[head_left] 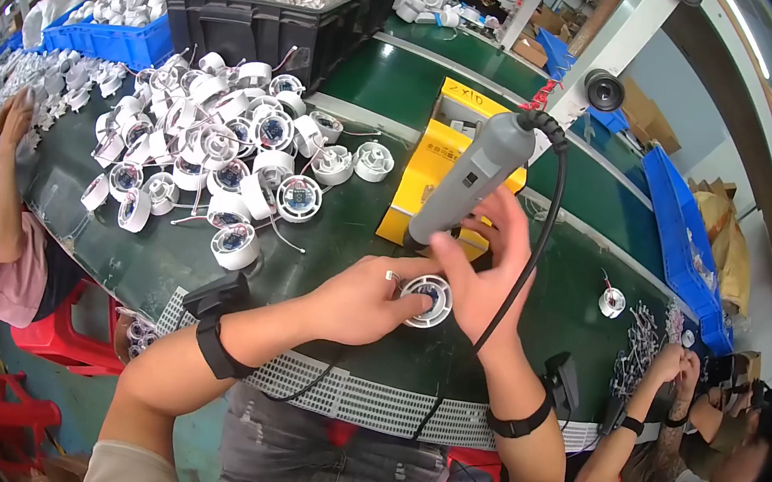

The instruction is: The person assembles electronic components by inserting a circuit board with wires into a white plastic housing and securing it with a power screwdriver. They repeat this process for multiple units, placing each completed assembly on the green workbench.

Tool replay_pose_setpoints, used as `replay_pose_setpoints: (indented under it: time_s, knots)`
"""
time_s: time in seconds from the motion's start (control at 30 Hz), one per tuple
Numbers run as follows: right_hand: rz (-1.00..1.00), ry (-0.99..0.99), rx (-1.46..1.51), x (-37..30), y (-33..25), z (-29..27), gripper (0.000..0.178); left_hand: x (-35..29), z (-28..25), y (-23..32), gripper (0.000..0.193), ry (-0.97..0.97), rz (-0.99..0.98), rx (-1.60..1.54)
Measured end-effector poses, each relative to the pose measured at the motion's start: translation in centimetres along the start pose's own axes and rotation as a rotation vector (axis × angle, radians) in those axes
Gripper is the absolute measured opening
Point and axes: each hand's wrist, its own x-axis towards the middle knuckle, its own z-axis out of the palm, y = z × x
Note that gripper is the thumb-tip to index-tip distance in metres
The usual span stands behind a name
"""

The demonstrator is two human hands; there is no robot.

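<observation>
My left hand (364, 301) pinches a round white plastic housing (429, 302) with a dark circuit board inside; my thumb lies over its face, and a small white connector stands up beside it. My right hand (496, 269) is just right of the housing, its fingers apart and curved. Right beside those fingers hangs a grey electric screwdriver (473, 177), tilted, with a black cable at its top. I cannot make out whether the fingertips touch it, and its tip is hidden. Behind the screwdriver stands a yellow box (435, 156).
Many white housings with boards and wires (215, 138) are heaped on the green table at left. Behind them stand a black crate (229, 24) and a blue bin (107, 41). One housing (611, 301) lies at right, near bundled wires (640, 349). Co-workers sit on both sides.
</observation>
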Motion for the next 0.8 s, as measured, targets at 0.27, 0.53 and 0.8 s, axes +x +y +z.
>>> replay_pose_setpoints:
  time_s: [0.27,0.53,0.8]
  knots:
    - [-0.187,0.162,0.489,3.1,0.0,3.7,0.058,1.0,0.3,-4.5,0.036,0.078,-0.249,-0.34]
    - [-0.192,0.328,0.497,6.1,0.1,3.6,0.049,1.3,-0.4,-3.2,0.041,0.024,-0.402,-0.345]
    - [-0.167,0.338,0.558,5.9,0.3,3.7,0.044,1.4,-0.3,-3.1,0.038,0.065,-0.423,-0.359]
